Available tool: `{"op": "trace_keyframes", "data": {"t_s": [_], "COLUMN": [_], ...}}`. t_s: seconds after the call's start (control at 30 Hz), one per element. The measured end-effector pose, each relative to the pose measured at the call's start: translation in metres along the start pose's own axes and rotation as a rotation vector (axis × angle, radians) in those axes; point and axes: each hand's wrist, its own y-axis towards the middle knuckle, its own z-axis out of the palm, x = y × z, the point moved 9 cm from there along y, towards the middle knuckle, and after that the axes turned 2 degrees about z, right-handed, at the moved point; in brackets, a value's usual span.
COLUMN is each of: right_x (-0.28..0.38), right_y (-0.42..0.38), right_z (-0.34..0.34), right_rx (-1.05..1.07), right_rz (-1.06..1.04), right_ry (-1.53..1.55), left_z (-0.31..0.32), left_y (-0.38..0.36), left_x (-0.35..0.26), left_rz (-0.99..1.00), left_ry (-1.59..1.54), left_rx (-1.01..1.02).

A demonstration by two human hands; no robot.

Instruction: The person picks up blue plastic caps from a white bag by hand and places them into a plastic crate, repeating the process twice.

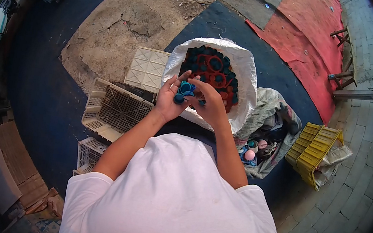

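My left hand (168,100) is cupped palm up, holding several small teal and blue plastic caps (184,89). Over them my right hand (210,102) curls, its thumb and fingers closed at the caps. A bit of dark teal plastic shows beneath the right palm, and the fingers partly hide what they grip. Both hands are above the near left part of an open white woven sack (246,72). Inside the sack lie many dark teal caps and red-orange plastic rings (215,64).
Cream plastic crates (124,108) stand left of the sack, beside a cream lattice panel (145,68). To the right is a grey-green sack (268,106) with mixed plastic pieces. Yellow crates (309,147) stand farther right. Blue and red sheets (295,41) cover parts of the ground.
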Motion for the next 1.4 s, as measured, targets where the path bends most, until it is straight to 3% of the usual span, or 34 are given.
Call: {"op": "trace_keyframes", "data": {"t_s": [0.23,0.43,0.57,0.63,0.73,0.87,0.97,1.07,1.17,1.27,1.4], "right_x": [-0.001,-0.007,-0.017,-0.004,0.001,0.004,-0.024,-0.064,-0.117,-0.146,-0.165], "right_y": [-0.002,-0.005,-0.006,-0.005,-0.009,-0.014,-0.028,-0.037,-0.05,-0.065,-0.068], "right_z": [-0.002,-0.001,-0.001,-0.004,-0.005,-0.018,-0.032,-0.06,-0.068,-0.04,-0.015], "right_rx": [0.043,-0.009,-0.008,-0.01,-0.042,-0.131,-0.245,-0.489,-0.599,-0.591,-0.485], "right_rz": [0.145,0.259,0.295,0.233,0.159,0.106,0.201,0.314,0.58,0.782,0.856], "right_ry": [0.085,0.188,0.141,0.098,0.038,0.019,0.142,0.359,0.571,0.757,0.783], "left_z": [-0.022,-0.007,-0.022,-0.024,-0.024,-0.025,-0.012,-0.007,-0.015,-0.012,-0.012], "left_y": [0.007,0.0,0.008,0.01,0.01,0.015,0.012,0.011,0.015,0.02,0.023], "left_x": [0.005,0.008,0.012,0.012,0.014,0.016,0.017,0.021,0.026,0.034,0.042], "left_rz": [-0.038,0.007,-0.021,-0.023,0.057,0.042,0.035,0.036,0.011,0.01,0.029], "left_ry": [-0.056,-0.016,-0.108,-0.15,-0.081,-0.118,-0.151,-0.178,-0.231,-0.24,-0.236], "left_rx": [0.052,-0.134,-0.023,0.001,-0.123,-0.083,-0.068,-0.101,-0.072,-0.069,-0.111]}}
